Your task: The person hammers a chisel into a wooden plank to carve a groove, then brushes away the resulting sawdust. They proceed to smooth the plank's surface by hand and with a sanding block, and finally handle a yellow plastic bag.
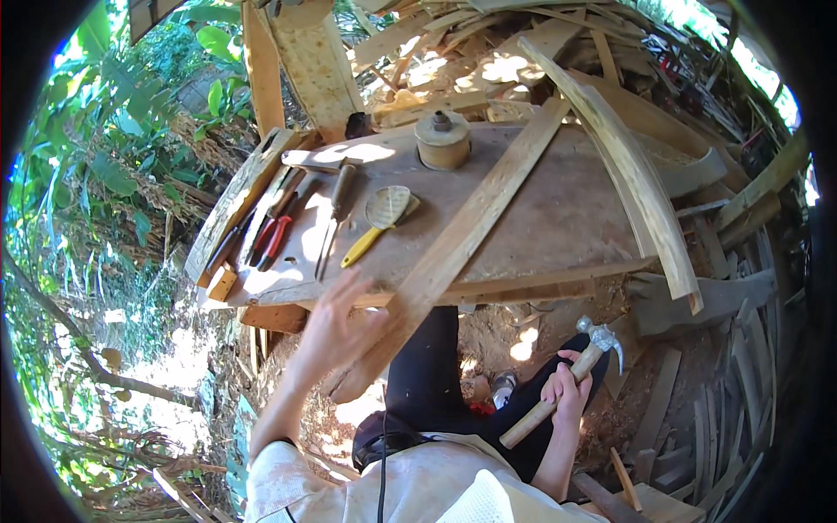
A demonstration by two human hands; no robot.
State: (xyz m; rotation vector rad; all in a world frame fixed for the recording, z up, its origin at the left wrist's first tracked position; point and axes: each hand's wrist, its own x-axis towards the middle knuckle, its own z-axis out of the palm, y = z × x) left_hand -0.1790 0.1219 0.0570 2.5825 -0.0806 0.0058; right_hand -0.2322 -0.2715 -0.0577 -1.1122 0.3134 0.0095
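Note:
My right hand (567,394) is closed around the wooden handle of a claw hammer (590,357), held over my right thigh with its metal head up and away from me. My left hand (338,321) has its fingers spread beside the near end of a long wooden plank (488,213). Whether it touches the plank I cannot tell. The plank lies diagonally across the wooden worktable (558,227), its near end jutting past the front edge toward me. A yellow-handled tool with a rounded, pale head (386,209) lies on the tabletop, beyond my left hand.
Red-handled pliers (275,240), a wooden-handled tool with a long thin blade (343,190) and other tools lie at the table's left. A round wooden container (442,144) stands at the back. A curved timber strip (628,166) overhangs the right side. Scrap wood (732,375) is piled at right.

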